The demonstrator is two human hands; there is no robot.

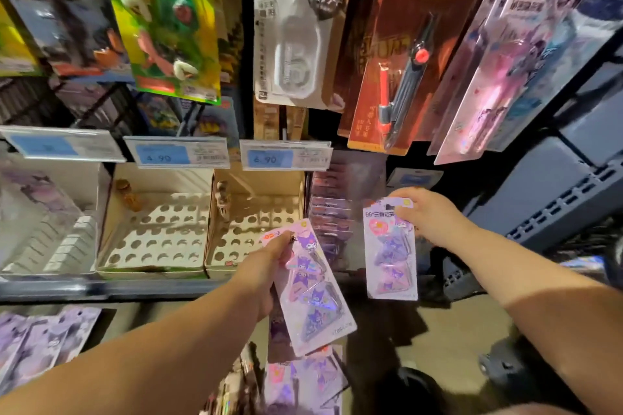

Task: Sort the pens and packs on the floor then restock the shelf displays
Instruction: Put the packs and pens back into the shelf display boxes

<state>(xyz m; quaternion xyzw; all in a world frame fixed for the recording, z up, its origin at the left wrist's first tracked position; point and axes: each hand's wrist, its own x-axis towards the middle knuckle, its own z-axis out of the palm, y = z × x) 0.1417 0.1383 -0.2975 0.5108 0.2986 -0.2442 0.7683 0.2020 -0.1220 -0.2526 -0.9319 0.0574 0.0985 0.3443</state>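
While my left hand pinches one pink pack, right hand grips another pack by its top, holed trays behind.

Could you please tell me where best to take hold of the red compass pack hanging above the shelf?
Pinch the red compass pack by its flat lower card edge, coming from below. It hangs tilted with that edge free, while the compass blister bulges mid-card and the top looks hung up.
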